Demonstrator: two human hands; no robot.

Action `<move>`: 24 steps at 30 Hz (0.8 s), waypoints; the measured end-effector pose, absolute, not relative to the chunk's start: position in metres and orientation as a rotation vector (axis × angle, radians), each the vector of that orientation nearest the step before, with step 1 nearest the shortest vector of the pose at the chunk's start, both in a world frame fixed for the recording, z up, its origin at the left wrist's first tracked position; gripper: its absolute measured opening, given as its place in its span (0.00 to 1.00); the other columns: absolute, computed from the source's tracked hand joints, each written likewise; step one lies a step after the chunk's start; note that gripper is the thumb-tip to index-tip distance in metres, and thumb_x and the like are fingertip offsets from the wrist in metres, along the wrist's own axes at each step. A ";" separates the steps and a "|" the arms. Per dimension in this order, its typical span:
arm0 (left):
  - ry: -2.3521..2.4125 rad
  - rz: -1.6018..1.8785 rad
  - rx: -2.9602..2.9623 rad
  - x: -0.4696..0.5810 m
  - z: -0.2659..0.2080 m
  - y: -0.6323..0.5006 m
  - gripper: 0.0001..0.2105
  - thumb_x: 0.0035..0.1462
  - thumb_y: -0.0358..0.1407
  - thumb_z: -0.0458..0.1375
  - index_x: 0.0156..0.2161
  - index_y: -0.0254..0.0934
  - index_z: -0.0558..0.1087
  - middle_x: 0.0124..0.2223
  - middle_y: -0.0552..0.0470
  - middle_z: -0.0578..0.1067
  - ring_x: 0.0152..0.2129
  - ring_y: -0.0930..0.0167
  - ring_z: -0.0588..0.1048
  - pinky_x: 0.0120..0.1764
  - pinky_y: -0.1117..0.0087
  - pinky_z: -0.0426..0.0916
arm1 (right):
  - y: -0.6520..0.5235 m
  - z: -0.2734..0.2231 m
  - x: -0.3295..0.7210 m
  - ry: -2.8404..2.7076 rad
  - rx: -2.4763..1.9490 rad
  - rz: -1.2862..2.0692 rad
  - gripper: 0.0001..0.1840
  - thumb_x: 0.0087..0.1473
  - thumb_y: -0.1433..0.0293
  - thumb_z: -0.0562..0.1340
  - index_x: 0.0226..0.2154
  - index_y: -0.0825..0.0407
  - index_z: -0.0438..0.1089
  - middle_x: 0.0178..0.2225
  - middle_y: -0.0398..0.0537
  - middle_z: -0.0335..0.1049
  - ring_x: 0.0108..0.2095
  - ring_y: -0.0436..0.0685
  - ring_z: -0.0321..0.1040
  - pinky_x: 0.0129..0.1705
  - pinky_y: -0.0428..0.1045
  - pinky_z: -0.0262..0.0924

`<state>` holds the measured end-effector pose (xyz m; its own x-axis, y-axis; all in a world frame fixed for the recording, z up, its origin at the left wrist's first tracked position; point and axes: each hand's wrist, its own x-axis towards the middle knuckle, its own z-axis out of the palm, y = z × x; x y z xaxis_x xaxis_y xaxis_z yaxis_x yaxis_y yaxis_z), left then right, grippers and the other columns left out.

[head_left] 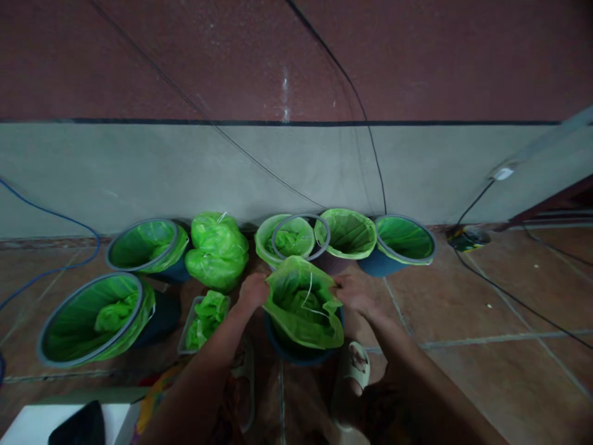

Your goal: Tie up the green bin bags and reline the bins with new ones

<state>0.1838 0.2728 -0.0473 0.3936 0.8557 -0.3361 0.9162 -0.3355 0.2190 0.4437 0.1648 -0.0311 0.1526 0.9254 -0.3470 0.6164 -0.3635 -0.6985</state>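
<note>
A green plastic bag hangs partly inside a dark blue bin that stands between my feet. My left hand grips the bag's edge on the left side, and my right hand grips it on the right. Between them the bag's mouth is spread wide, with a white drawstring looped across it. Just behind, a loose grey ring rests over a green-lined bin and against another lined bin.
Lined bins with grey rims stand at left and right. A full green bag sits near the wall, and a clear tub holds crumpled green bags. Cables cross the tiled floor. A dark phone lies on a white box.
</note>
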 end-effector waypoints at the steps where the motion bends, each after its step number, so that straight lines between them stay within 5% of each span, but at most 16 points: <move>1: 1.541 -0.210 2.291 0.185 -0.045 0.273 0.13 0.61 0.31 0.49 0.41 0.31 0.76 0.45 0.40 0.78 0.46 0.63 0.75 0.48 0.69 0.65 | 0.161 -0.025 0.447 -1.448 -2.000 1.127 0.09 0.44 0.71 0.58 0.25 0.53 0.74 0.22 0.43 0.71 0.25 0.52 0.65 0.26 0.44 0.56; 10: 1.670 0.126 2.183 0.193 -0.017 0.272 0.13 0.62 0.34 0.48 0.42 0.37 0.76 0.39 0.48 0.79 0.38 0.67 0.76 0.41 0.72 0.65 | 0.134 0.005 0.468 -1.259 -1.714 1.517 0.13 0.45 0.61 0.61 0.29 0.55 0.73 0.25 0.45 0.73 0.24 0.50 0.65 0.27 0.44 0.59; 17: 1.665 -0.059 2.162 0.193 -0.032 0.275 0.12 0.60 0.37 0.51 0.40 0.36 0.76 0.41 0.45 0.79 0.41 0.64 0.76 0.43 0.70 0.66 | 0.142 0.001 0.462 -1.506 -2.066 1.084 0.09 0.45 0.71 0.56 0.22 0.52 0.72 0.21 0.42 0.69 0.24 0.51 0.64 0.26 0.44 0.54; 24: 1.478 0.454 1.943 0.212 -0.019 0.253 0.30 0.51 0.33 0.60 0.61 0.33 0.62 0.52 0.43 0.74 0.44 0.66 0.75 0.47 0.69 0.68 | 0.145 -0.008 0.461 -1.435 -2.327 0.847 0.11 0.50 0.73 0.56 0.28 0.52 0.75 0.27 0.48 0.74 0.29 0.54 0.69 0.27 0.45 0.54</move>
<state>0.2119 0.2533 -0.0194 0.3057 0.9460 -0.1080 0.7223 -0.1565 0.6736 0.4612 0.1449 -0.0082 0.3354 0.8812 -0.3332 0.7177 -0.4681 -0.5156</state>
